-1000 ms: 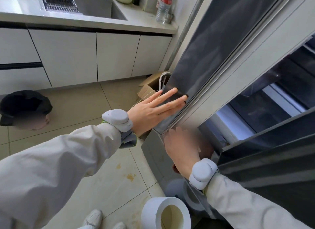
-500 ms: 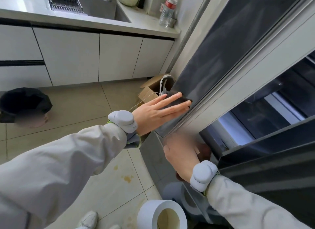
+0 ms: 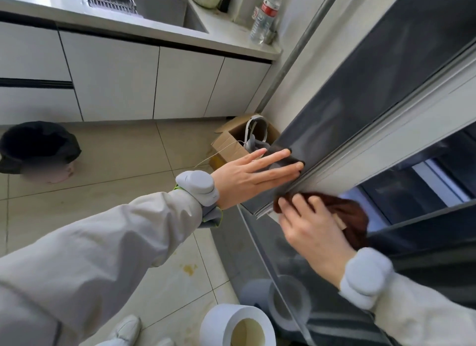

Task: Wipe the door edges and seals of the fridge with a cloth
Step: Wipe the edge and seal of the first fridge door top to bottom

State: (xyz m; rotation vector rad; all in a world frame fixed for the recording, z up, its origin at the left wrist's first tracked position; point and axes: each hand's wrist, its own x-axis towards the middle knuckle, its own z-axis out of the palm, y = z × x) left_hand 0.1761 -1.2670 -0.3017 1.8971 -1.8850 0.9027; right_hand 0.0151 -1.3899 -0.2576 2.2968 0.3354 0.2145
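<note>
Here, left hand (image 3: 247, 175) flat on fridge door (image 3: 360, 93), fingers straight; right hand (image 3: 313, 228) fingers pinching cloth (image 3: 353, 217)

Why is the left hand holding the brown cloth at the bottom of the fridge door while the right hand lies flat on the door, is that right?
Not quite: the hands are swapped. In the head view, the right hand holds the brown cloth at the bottom of the fridge door, while the left hand lies flat on the door.
</note>
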